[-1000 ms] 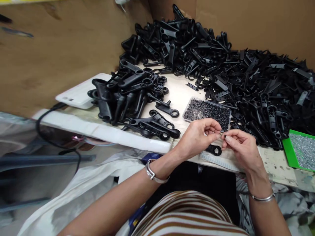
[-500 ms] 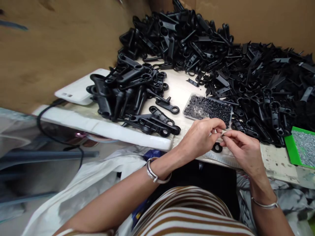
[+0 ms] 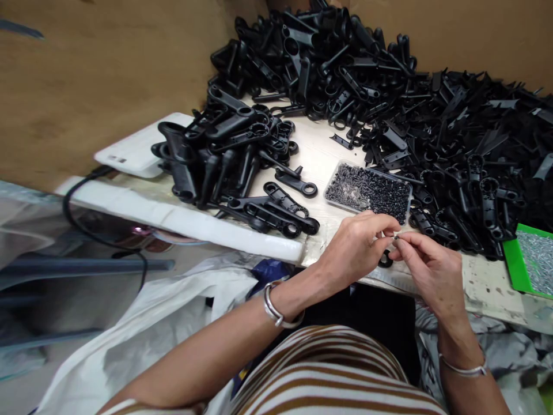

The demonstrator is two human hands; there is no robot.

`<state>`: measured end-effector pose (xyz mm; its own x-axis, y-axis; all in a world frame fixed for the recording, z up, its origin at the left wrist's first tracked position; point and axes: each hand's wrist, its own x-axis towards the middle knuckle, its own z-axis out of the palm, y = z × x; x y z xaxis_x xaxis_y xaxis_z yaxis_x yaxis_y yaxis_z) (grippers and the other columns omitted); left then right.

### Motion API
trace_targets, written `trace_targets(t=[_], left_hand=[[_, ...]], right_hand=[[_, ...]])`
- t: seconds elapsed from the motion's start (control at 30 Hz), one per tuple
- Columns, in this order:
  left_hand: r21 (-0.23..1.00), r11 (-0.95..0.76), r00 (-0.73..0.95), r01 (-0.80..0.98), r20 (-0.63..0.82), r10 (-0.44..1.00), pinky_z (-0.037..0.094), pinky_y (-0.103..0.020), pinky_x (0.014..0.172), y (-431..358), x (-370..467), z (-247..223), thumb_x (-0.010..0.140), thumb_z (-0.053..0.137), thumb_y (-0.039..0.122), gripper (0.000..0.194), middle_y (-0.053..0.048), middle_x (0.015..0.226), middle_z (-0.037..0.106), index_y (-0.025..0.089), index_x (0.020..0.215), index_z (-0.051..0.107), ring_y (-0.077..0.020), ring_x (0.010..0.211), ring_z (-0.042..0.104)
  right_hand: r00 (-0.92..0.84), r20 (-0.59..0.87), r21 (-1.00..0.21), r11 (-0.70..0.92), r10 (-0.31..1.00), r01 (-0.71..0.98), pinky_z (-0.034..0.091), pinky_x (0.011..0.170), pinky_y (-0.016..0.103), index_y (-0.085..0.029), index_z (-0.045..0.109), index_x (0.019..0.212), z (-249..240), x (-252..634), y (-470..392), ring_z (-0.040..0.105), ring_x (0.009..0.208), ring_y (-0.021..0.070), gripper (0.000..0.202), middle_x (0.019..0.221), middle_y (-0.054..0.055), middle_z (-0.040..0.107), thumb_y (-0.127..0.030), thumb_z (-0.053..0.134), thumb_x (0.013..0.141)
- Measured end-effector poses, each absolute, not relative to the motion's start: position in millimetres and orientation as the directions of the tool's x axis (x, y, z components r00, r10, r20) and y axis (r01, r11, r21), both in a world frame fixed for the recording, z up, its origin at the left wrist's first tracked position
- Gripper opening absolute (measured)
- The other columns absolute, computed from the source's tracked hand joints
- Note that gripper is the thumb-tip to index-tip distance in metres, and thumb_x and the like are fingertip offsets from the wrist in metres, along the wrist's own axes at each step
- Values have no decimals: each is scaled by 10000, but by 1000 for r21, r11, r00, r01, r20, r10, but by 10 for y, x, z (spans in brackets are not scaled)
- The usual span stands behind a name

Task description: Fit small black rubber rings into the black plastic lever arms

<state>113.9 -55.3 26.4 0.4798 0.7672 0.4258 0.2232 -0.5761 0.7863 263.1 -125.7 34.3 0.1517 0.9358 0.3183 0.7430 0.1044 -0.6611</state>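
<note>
Head view: the left hand (image 3: 360, 245) and right hand (image 3: 430, 266), fingertips close together, pinch a tiny dark part (image 3: 396, 237) near a clear plastic tray (image 3: 339, 206) of small black pieces (image 3: 382, 193).

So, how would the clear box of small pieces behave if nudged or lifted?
The clear box looks shallow and lies flat, so it would probably slide rather than tip. Its straight rim suggests fairly stiff walls. No lid covers the small pieces, so a tilted lift could spill them.
</note>
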Motion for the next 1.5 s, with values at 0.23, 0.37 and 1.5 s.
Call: trace_targets(t=[0.23, 0.37, 1.5], left_hand=[[729, -631, 471, 267, 472, 745, 502, -212, 709, -619, 1132, 254, 824, 624, 43, 148, 14, 772, 710, 179, 851, 677, -117, 719, 629], [724, -634, 459, 273, 481, 747, 492, -185, 688, -638, 1135, 238, 822, 622, 27, 156, 24, 743, 696, 174, 812, 672, -101, 688, 619], [604, -684, 637, 410, 347, 688, 547, -313, 788, -830, 801, -2, 863, 611, 98, 139, -74, 892, 703, 151, 992, 620, -195, 866, 658]], right_hand=[[217, 264, -733, 49, 940, 679, 592, 599, 258, -204, 700, 880, 350, 2577, -1289, 720, 592, 168, 133, 702, 11, 750, -291, 598, 881], [211, 248, -726, 37, 945, 687, 575, 574, 231, -211, 686, 853, 309, 2584, -1284, 720, 593, 157, 113, 689, 0, 741, -283, 604, 879], [-46, 294, -409, 169, 955, 897, 534, 604, 241, -210, 678, 840, 198, 2748, -1556, 662, 561, 132, 131, 726, 15, 732, -235, 560, 892]])
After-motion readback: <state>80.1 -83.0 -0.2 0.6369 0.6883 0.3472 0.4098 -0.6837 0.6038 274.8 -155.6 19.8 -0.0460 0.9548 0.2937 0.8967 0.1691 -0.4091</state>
